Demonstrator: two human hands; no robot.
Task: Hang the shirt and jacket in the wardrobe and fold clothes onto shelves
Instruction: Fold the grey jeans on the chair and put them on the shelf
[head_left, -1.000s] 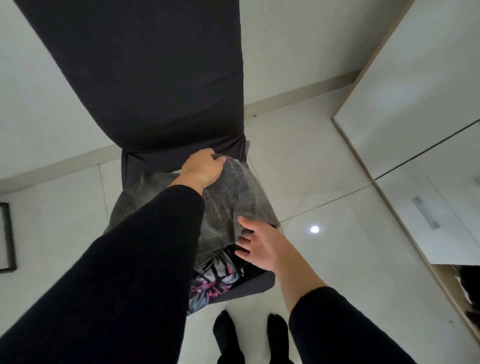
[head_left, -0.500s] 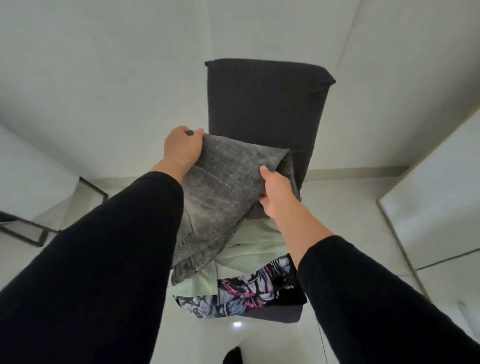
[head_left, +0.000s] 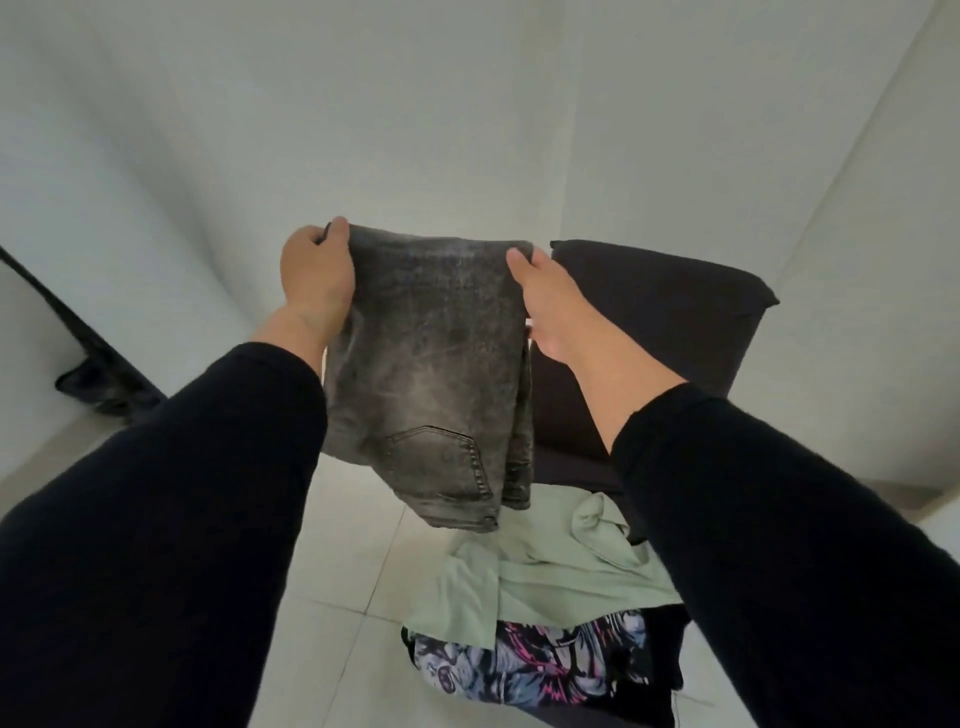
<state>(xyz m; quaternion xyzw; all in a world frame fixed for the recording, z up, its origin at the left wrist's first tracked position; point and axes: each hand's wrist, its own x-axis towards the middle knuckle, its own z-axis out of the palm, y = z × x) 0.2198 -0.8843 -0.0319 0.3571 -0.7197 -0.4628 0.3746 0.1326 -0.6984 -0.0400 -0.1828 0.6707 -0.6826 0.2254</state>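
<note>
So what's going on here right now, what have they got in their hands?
The person holds up a pair of grey washed jeans in the air, left hand and right hand each gripping the top edge, so the jeans hang folded in front of a dark chair. On the chair seat lie a pale green garment and, under it, a patterned garment. No wardrobe is in view.
</note>
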